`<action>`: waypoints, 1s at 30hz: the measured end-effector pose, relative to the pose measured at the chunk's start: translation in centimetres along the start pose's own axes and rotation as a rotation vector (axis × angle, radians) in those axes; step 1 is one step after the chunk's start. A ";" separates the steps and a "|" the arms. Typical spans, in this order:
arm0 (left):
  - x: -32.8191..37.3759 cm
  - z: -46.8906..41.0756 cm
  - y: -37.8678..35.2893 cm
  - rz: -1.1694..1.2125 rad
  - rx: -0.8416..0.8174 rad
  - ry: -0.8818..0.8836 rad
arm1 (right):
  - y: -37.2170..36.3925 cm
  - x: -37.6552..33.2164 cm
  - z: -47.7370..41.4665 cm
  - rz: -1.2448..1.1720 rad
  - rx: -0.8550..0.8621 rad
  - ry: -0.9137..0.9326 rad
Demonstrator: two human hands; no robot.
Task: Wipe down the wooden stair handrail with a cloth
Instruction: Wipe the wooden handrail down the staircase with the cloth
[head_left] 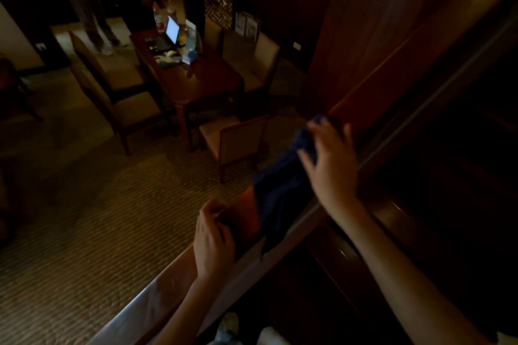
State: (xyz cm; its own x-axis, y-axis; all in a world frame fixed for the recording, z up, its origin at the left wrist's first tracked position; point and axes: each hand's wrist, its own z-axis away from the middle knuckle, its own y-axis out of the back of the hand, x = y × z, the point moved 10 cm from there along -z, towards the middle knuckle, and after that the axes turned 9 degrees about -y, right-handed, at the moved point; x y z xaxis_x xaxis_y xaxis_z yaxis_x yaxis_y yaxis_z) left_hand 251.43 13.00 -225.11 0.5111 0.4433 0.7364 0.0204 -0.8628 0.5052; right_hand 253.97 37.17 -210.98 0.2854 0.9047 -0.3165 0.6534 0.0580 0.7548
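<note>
Two hands are at the handrail [168, 288]. The dark cloth [280, 199] hangs over the handrail, and my right hand [330, 165] pinches its top end in curled fingers. My left hand [213, 244] sits lower on the handrail, fingers bent; I cannot tell if it holds anything. I think the loose cloth could slip off the handrail, because only one end is held.

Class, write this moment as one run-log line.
cloth: draped over handrail | right hand: grips cloth's upper end | left hand: at handrail below cloth, hold unclear
</note>
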 end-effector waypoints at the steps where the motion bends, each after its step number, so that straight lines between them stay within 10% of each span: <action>1: 0.7 -0.3 -0.3 -0.020 -0.031 -0.036 | 1.5 2.2 -0.9 -0.048 0.068 -0.100; 9: 10.0 -5.9 -5.4 0.005 -0.250 -0.407 | -2.8 1.9 11.9 -0.789 0.155 -0.892; 30: 9.4 -5.9 -5.5 -0.005 -0.152 -0.255 | 1.8 11.3 -0.6 -0.701 0.268 -0.775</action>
State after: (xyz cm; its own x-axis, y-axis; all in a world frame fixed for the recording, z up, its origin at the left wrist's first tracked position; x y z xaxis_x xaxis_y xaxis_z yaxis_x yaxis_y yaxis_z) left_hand 251.05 23.35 -218.30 0.7114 0.3557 0.6061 -0.0951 -0.8058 0.5845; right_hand 257.97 47.75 -212.84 0.0925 0.1870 -0.9780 0.9493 0.2798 0.1433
